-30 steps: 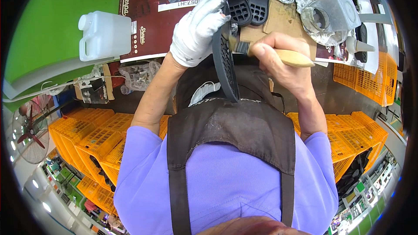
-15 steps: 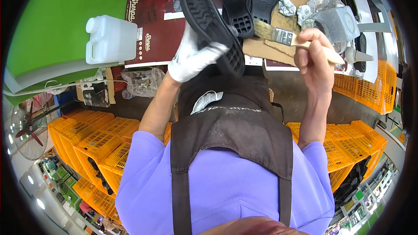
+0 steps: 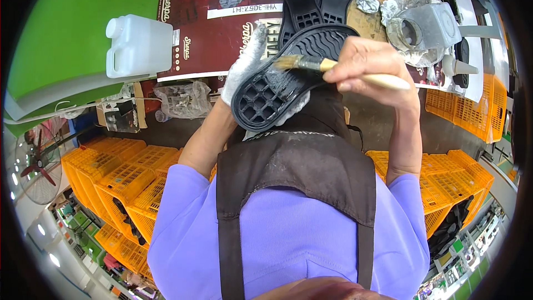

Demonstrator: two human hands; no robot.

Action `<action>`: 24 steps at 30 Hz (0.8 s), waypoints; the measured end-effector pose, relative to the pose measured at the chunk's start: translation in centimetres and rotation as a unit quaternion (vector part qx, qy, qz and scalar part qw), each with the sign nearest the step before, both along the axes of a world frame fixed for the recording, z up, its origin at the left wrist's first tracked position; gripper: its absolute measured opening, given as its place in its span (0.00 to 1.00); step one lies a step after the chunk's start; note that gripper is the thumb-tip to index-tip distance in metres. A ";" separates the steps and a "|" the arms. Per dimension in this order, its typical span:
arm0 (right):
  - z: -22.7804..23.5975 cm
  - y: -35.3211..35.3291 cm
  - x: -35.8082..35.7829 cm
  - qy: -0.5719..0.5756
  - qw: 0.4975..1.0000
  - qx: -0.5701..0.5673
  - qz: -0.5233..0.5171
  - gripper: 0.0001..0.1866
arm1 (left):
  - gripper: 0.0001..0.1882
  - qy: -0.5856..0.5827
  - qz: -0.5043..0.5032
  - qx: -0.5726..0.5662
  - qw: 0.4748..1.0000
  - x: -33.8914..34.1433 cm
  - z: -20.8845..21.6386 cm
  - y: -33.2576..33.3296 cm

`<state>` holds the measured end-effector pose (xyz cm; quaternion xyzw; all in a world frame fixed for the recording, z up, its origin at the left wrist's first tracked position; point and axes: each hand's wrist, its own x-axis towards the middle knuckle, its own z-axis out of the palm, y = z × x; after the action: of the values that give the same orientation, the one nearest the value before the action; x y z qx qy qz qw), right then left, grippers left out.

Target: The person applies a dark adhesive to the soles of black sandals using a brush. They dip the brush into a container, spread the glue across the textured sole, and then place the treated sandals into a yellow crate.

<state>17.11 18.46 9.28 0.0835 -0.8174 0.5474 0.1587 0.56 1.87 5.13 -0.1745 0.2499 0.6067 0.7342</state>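
That right hand (image 3: 377,72) grips a brush (image 3: 314,64); left of its fingers (image 3: 350,64), bristles (image 3: 288,62) touch the sole (image 3: 290,82) the left hand (image 3: 247,62) clasps

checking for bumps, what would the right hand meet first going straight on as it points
Likely the black sole, held in the gloved left hand: the brush in the right hand lies over it, though depth is unclear.

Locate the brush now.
Right of centre in the head view, the brush is in the right hand, bristles over the black sole in the left hand.
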 end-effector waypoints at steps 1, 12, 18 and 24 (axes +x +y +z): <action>-0.3 0.4 0.0 -0.006 1.000 0.003 -0.007 0.11 | 0.38 -0.020 -0.001 0.011 1.000 0.0 -0.1 -0.1; 0.7 1.0 1.7 -0.027 0.984 0.089 -0.155 0.08 | 0.42 -0.139 -0.072 0.201 0.967 -1.3 -2.3 0.3; 0.1 1.3 1.1 -0.035 0.952 0.178 -0.247 0.07 | 0.42 -0.076 -0.048 0.153 0.984 -1.3 -2.0 -0.1; 0.2 0.3 1.5 -0.058 0.954 0.125 -0.268 0.07 | 0.43 -0.073 0.021 0.068 0.995 -0.8 -0.8 -0.1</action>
<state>18.63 18.77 9.47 -0.1512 -0.8794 0.3821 0.2402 -0.20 1.77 4.31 -0.1730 0.1501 0.6231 0.7479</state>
